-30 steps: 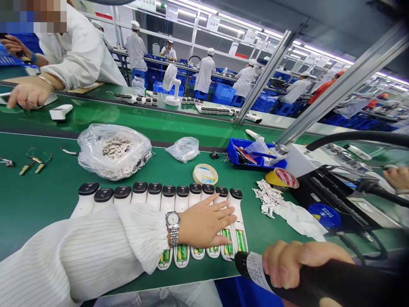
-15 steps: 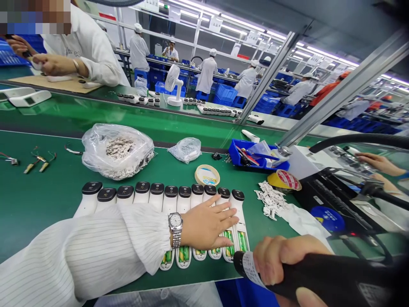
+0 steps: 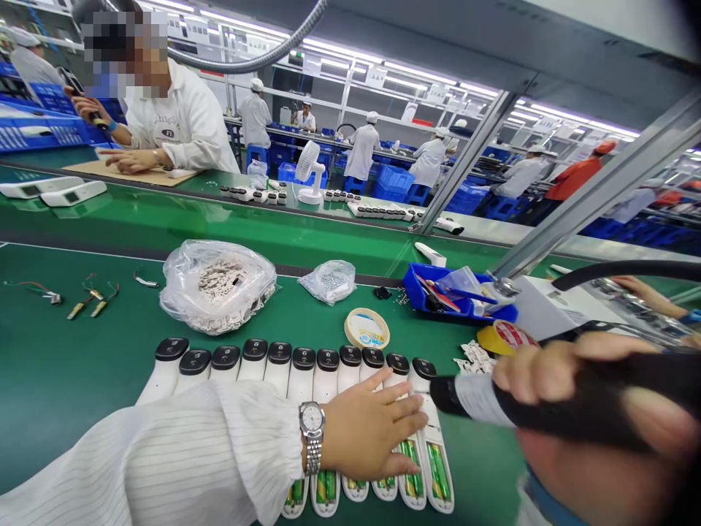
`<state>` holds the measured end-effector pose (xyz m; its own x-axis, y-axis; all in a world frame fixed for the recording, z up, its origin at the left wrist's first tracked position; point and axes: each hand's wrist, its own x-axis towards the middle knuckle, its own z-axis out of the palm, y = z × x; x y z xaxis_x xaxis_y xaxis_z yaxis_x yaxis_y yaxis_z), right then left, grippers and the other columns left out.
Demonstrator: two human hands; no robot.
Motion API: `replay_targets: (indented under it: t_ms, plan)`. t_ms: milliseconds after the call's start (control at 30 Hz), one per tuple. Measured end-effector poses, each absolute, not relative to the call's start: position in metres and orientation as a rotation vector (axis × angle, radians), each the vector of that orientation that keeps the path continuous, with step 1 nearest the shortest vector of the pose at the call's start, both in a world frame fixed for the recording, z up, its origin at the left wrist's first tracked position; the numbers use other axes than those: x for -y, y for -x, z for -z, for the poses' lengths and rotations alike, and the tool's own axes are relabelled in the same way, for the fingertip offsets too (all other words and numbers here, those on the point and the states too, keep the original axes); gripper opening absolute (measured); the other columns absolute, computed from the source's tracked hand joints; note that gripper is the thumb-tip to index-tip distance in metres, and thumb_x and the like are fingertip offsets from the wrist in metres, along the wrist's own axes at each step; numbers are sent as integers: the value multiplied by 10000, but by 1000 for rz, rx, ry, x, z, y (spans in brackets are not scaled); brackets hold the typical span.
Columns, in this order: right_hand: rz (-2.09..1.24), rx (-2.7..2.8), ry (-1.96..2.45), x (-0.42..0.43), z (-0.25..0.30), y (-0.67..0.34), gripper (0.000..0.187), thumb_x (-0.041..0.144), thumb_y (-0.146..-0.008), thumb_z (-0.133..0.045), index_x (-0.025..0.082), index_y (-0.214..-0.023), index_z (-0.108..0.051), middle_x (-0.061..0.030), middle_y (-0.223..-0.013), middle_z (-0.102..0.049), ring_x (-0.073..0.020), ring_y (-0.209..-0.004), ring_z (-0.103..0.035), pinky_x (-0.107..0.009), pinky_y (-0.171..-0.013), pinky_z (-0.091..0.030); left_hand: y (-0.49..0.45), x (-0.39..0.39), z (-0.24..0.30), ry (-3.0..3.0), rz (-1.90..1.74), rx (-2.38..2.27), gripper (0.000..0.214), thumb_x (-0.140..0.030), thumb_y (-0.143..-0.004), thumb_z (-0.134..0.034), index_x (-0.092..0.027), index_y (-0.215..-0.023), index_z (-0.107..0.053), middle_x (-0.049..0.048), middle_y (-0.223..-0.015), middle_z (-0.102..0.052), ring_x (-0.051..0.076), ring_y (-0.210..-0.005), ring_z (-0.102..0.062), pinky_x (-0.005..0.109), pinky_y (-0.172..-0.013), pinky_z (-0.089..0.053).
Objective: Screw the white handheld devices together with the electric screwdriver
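Lays the left fingers (image 3: 402, 409) out flat and released, spread over the right end of a row of white handsets (image 3: 279, 361) on the green counter (image 3: 66, 358); grips nothing with them. Rests the left hand (image 3: 366, 431) palm down across the handsets' bodies, just far of open compartments showing green batteries (image 3: 435, 471). Wears a steel wristwatch (image 3: 312, 427) at the cuff of a white striped sleeve (image 3: 164, 460).

Clenches the right fingers (image 3: 512, 372) round a black tool (image 3: 591, 413), blurred, at the near right. Holds it in the right hand (image 3: 548, 369) roughly level, with the white-labelled tip pointing left, just right of the left fingertips and above the rightmost handset; cannot tell whether the tip touches it.

Keeps the handsets side by side, black heads far, battery ends near.

Faces, just beyond the row, a flat round tape reel (image 3: 366, 329), and further off a large clear bag of small parts (image 3: 219, 285) and a smaller bag (image 3: 331, 281). Has to the right a heap of small white pieces (image 3: 474, 354), a yellow tape roll (image 3: 507, 336) and a blue tray (image 3: 421, 296) of odds and ends. Has far left a few loose wired parts (image 3: 90, 299).

Looks across a green belt (image 3: 274, 226) to a seated co-worker (image 3: 175, 124) in white at the far left.
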<state>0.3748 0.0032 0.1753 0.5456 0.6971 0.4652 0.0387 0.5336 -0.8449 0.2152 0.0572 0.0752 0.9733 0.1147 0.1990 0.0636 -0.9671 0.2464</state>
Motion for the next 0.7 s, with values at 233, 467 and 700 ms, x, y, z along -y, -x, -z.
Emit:
replay_targets:
  t_ms: [233, 467, 700]
  plan:
    - [-428, 952, 885, -81, -155, -355, 166, 276, -659, -635, 214, -792, -557, 48, -525, -567, -152, -473, -523, -308, -513, -427, -214, -56, -73, -2839, -359, -142, 574, -475, -955, -265, -100, -1382, -344, 106, -1451, -367, 237, -1371, -254, 455, -1144, -131]
    - [-424, 978, 900, -104, -124, -363, 178, 248, -693, -663, 185, -834, -575, 50, -557, -577, -136, -476, -546, -280, -509, -447, -217, -57, -68, -2874, -436, -143, 561, -477, -953, -267, -99, -1351, -381, 99, -1417, -428, 241, -1346, -307, 445, -1137, -158]
    - [-411, 943, 843, -94, -146, -358, 179, 272, -679, -619, 199, -824, -542, 49, -534, -572, -145, -482, -529, -296, -526, -452, -217, -55, -67, -2924, -487, -132, 557, -487, -948, -283, -104, -1339, -391, 92, -1403, -447, 239, -1331, -326, 437, -1135, -151]
